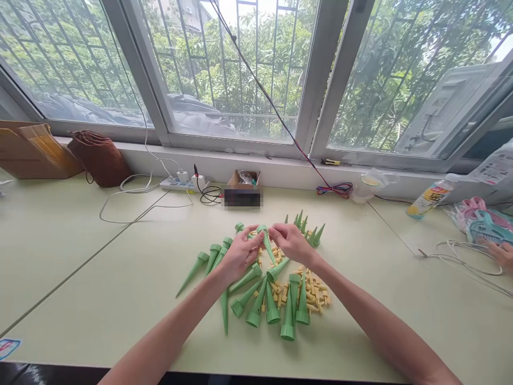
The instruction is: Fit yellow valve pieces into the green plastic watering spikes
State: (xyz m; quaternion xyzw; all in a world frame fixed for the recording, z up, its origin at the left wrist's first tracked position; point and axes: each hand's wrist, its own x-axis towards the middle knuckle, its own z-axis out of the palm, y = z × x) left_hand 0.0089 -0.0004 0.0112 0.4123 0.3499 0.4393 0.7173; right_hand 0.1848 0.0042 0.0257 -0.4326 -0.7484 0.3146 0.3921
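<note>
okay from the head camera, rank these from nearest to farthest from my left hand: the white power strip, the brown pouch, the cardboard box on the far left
From the left hand:
1. White power strip, back by the sill, slightly left.
2. Brown pouch, farther left against the sill.
3. Cardboard box, at the far left edge.

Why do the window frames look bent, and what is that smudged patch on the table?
Head view: wide lens bows the window frames outward; daylight is soft, shadows faint under the green spikes; the dark item behind both hands is deliberately pixelated, not out of focus.

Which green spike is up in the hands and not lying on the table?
The green spike pinched between the left hand and right hand; the other spikes lie on the table.
</note>
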